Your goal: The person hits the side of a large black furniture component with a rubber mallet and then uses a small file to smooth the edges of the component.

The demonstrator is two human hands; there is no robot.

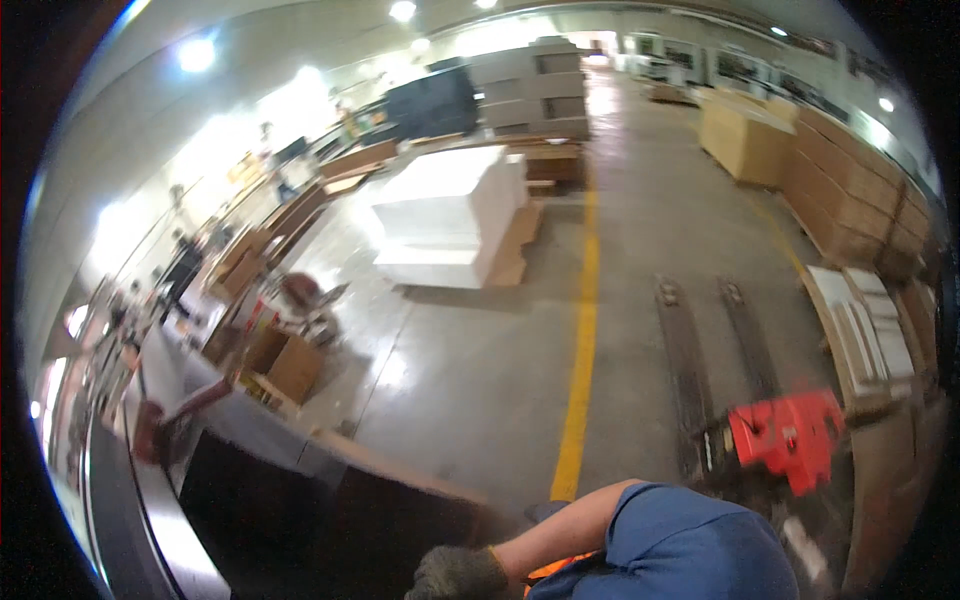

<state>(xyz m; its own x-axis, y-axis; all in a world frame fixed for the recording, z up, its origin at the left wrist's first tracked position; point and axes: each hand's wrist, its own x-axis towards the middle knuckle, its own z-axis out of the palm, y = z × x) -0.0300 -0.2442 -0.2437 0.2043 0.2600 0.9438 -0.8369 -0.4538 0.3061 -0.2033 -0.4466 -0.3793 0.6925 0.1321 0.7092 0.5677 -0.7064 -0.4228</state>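
Note:
My right hand (455, 574), in a dark grey work glove, is at the lower edge. Its forearm comes in from the right, out of a blue sleeve (690, 545). The gloved fingers look curled closed, but the edge of the picture cuts them off, so whatever they hold is hidden. Just left of this hand lies a dark, nearly black panel (260, 500) with a pale edge. A metal rail (170, 530) runs along the panel's left side, with a blurred reddish-brown arm-shaped part (155, 430) above it. My left hand does not show.
A red pallet jack (790, 440) stands at right, forks pointing away. Beyond it are stacked brown boards (850, 190) and white pieces on a pallet (870, 325). White blocks (440, 215) stand mid-floor, left of a yellow line (580, 380). An open cardboard box (290, 365) sits at left.

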